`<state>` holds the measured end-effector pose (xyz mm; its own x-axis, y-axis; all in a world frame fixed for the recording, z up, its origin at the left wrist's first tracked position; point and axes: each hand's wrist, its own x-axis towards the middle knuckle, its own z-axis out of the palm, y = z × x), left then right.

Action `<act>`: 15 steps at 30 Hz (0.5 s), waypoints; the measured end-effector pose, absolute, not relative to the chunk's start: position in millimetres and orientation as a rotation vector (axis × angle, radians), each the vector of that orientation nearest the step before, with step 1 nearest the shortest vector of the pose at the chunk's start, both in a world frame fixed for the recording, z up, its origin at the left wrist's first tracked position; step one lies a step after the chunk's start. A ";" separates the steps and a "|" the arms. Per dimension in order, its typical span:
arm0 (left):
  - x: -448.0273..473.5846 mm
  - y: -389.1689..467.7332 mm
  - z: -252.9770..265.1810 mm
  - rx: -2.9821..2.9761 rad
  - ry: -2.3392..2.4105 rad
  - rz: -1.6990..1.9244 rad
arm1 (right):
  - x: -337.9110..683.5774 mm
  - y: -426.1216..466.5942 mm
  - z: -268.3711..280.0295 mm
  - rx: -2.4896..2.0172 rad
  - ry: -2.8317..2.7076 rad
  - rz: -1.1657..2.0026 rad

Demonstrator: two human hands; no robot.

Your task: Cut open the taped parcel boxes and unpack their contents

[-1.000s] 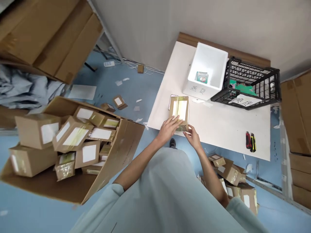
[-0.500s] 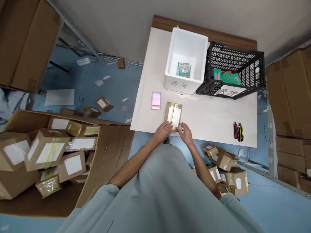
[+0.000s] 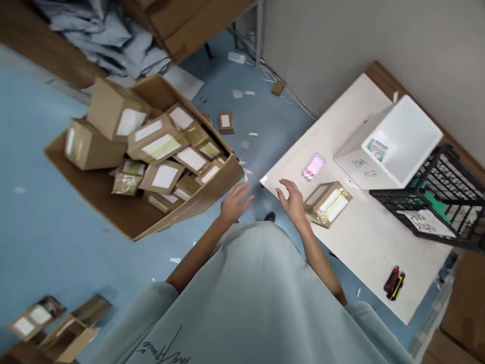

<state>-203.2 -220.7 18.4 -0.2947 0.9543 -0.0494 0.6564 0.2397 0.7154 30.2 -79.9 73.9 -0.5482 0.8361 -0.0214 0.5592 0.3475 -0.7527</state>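
Note:
My left hand (image 3: 234, 203) hovers beside the near wall of a large open carton (image 3: 212, 202), fingers spread and holding nothing. Several taped cardboard parcels (image 3: 162, 177) with white labels lie heaped in that carton. My right hand (image 3: 292, 200) is over the near left edge of the white table (image 3: 364, 242), with thumb and fingers apart and nothing between them. Just right of it, on the table, sits a small cardboard box (image 3: 332, 203) with clear tape and a white label. A blurred pink item (image 3: 313, 167) lies behind that box.
A white foam box (image 3: 352, 164) and a black crate (image 3: 413, 212) stand at the table's back. Two box cutters (image 3: 394, 283) lie near its right end. Opened cartons (image 3: 68, 333) are on the floor at lower left. Cables (image 3: 295, 96) run along the wall.
Both my hands have let go of the small cardboard box and moved apart from it. The view has swung left toward the large carton, and the box stays on the table.

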 end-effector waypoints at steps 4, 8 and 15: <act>-292.4 -281.2 20.2 1.176 2.260 0.863 | -73.2 -96.8 70.5 -1.007 -2.417 1.101; -376.8 -338.5 15.8 0.921 2.378 0.974 | -173.7 -116.6 54.3 -0.830 -2.507 1.213; -503.9 -365.1 -6.6 0.413 2.312 1.317 | -351.1 -102.0 14.5 -0.914 -2.482 1.498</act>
